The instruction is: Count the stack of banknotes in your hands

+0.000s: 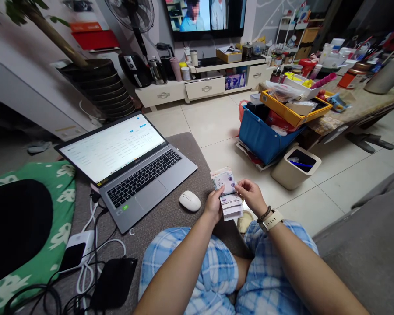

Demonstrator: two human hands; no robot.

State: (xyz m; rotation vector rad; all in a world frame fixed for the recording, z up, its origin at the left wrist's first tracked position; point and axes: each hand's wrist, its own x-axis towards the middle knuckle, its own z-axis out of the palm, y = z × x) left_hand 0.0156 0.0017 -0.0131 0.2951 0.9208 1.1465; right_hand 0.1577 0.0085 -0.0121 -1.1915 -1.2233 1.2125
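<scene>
Paper slips (229, 180) right of the laptop (144, 179) sit pinched in the left hand (214, 204) while the right hand (251, 196) nips the top one's edge, the handling seemingly midway, a stepped group below and a bunch above, with how much is left unclear.

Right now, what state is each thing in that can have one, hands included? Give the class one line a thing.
Paper slips: printed, spread in overlapping layers, held
Left hand: closed on the slips
Right hand: pinching at their edge
Laptop: open, screen lit
Mouse: resting on the seat, untouched
Television: on, showing people
Drawers: shut
Bin: uncovered, blue item inside
Fan: upright; spinning or not, cannot tell
</scene>
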